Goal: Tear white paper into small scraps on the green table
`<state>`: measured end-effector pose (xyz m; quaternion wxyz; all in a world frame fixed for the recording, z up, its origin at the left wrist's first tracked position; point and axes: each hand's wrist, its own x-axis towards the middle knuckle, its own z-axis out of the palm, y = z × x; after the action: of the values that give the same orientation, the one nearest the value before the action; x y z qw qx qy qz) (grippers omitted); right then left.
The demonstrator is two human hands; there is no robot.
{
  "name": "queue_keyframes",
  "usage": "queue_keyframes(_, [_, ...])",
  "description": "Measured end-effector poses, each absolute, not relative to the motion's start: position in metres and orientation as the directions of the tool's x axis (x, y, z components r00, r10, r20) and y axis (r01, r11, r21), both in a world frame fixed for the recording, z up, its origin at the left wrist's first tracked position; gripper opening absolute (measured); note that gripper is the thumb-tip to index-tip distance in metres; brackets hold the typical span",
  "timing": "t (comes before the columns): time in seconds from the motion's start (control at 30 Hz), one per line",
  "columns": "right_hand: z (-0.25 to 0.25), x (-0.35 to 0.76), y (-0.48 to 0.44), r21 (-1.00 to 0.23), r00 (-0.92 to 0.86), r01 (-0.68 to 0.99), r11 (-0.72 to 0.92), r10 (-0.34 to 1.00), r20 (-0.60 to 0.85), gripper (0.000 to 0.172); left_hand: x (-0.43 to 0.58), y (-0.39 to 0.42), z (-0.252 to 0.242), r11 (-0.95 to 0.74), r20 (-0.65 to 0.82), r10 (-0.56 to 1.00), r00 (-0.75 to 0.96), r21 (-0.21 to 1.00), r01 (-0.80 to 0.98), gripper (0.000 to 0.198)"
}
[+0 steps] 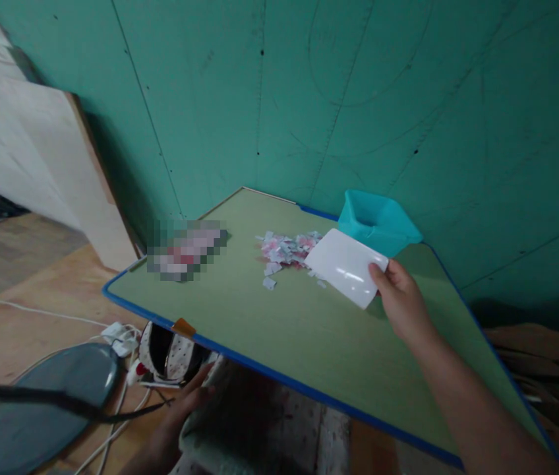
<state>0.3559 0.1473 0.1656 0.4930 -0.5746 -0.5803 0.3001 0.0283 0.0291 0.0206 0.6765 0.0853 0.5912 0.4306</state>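
Note:
My right hand point(401, 293) grips a stiff, glossy white sheet point(346, 264) by its right edge, thumb on top and fingers beneath. Held at a tilt, the sheet has its left edge beside a heap of torn paper scraps point(284, 249), pale with pink patches. Part of the heap may be hidden behind it. A turquoise plastic bin point(378, 221) stands just beyond the sheet. Below the table edge, my left hand point(185, 406) hangs low near my lap, dim and blurred. Its fingers look stretched out, with nothing visible in them.
A blue-edged green table point(260, 330) stands against a green wall point(210, 99). At its left lies a pixelated item point(185, 254). An orange clip or tape point(183, 327) sits on the front edge. Below are cables, a power strip point(120, 338), a spotted bag point(175, 356) and a grey oval object point(47, 409).

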Motion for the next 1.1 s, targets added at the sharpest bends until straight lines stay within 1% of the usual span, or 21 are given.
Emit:
queue_keyframes(0.03, [0.166,0.353,0.146,-0.9,0.13,0.409,0.153,0.966,0.223,0.028,0.031,0.024,0.023,0.597,-0.716,0.696,-0.054,0.619,-0.51,0.042])
queue_keyframes(0.1, [0.167,0.348,0.145,-0.863,0.108,0.48,0.156,0.966,0.235,0.028,0.036,0.016,0.03,0.583,-0.713,0.701,-0.016,0.585,-0.563,0.035])
queue_keyframes(0.2, [0.168,0.342,0.142,-0.805,0.084,0.561,0.191,0.955,0.285,0.025,0.039,0.013,0.036,0.595,-0.718,0.696,-0.019,0.591,-0.545,0.039])
queue_keyframes(0.23, [0.168,0.341,0.142,-0.79,0.08,0.579,0.202,0.95,0.302,0.024,0.04,0.014,0.038,0.591,-0.713,0.699,-0.045,0.612,-0.526,0.04])
queue_keyframes(0.27, [0.168,0.339,0.142,-0.778,0.082,0.592,0.21,0.945,0.317,0.024,0.04,0.015,0.039,0.587,-0.713,0.697,-0.076,0.629,-0.51,0.037])
queue_keyframes(0.37, [0.167,0.338,0.143,-0.752,0.09,0.623,0.212,0.936,0.339,0.023,0.043,0.02,0.042,0.585,-0.718,0.677,-0.159,0.657,-0.475,0.014])
queue_keyframes(0.4, [0.166,0.338,0.143,-0.75,0.09,0.628,0.21,0.937,0.338,0.023,0.043,0.022,0.043,0.586,-0.719,0.671,-0.183,0.665,-0.463,0.013])
queue_keyframes(0.43, [0.166,0.339,0.144,-0.751,0.087,0.627,0.208,0.939,0.333,0.022,0.043,0.023,0.042,0.588,-0.717,0.668,-0.201,0.673,-0.449,0.016])
queue_keyframes(0.5, [0.164,0.342,0.146,-0.759,0.083,0.618,0.204,0.943,0.321,0.023,0.043,0.026,0.04,0.608,-0.715,0.663,-0.22,0.686,-0.398,0.022])
queue_keyframes(0.63, [0.165,0.349,0.145,-0.804,0.066,0.562,0.196,0.958,0.28,0.022,0.043,0.028,0.039,0.603,-0.671,0.705,-0.231,0.738,-0.302,0.022])
queue_keyframes(0.77, [0.168,0.351,0.142,-0.876,0.096,0.446,0.182,0.964,0.248,0.023,0.047,0.021,0.052,0.581,-0.67,0.726,-0.154,0.718,-0.384,0.02])
queue_keyframes(0.9, [0.169,0.346,0.141,-0.893,0.094,0.4,0.205,0.96,0.263,0.023,0.05,0.017,0.063,0.52,-0.616,0.77,-0.168,0.758,-0.394,0.025])
queue_keyframes(0.97, [0.168,0.343,0.141,-0.906,0.054,0.38,0.188,0.973,0.225,0.023,0.05,0.018,0.064,0.519,-0.618,0.766,-0.179,0.758,-0.395,0.026])
queue_keyframes(1.03, [0.167,0.342,0.141,-0.925,0.022,0.352,0.144,0.987,0.161,0.023,0.05,0.019,0.062,0.542,-0.634,0.751,-0.184,0.751,-0.377,0.023])
queue_keyframes(1.1, [0.168,0.344,0.14,-0.942,0.028,0.319,0.106,0.992,0.121,0.022,0.049,0.019,0.06,0.561,-0.649,0.737,-0.188,0.743,-0.365,0.022])
